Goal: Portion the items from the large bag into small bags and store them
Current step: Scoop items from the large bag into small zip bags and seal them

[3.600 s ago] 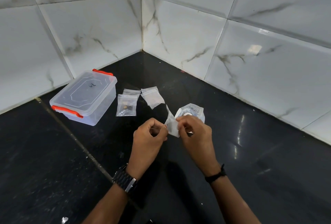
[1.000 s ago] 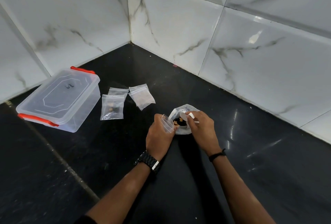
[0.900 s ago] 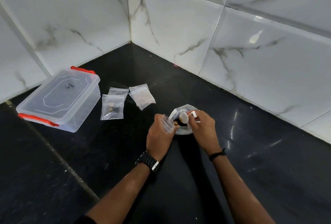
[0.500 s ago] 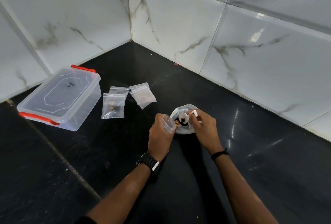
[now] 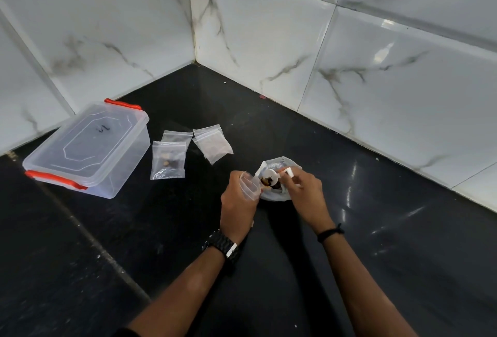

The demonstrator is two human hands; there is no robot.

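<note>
Scooping from the large bag (image 5: 277, 193), the right hand (image 5: 304, 193) pinches a white scoop (image 5: 271, 175) and dips it into the dark bits inside. Just left of the large bag, the left hand (image 5: 238, 203) grips a small bag (image 5: 250, 184) with its mouth held open, likely to catch the scoopful. Farther left lie a filled small bag (image 5: 168, 160) and spare bags (image 5: 212, 144), then the closed box (image 5: 88, 148) for storing them

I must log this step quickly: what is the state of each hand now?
Left hand: closed, holding a small clear bag.
Right hand: closed, holding a white scoop over the large bag.
</note>
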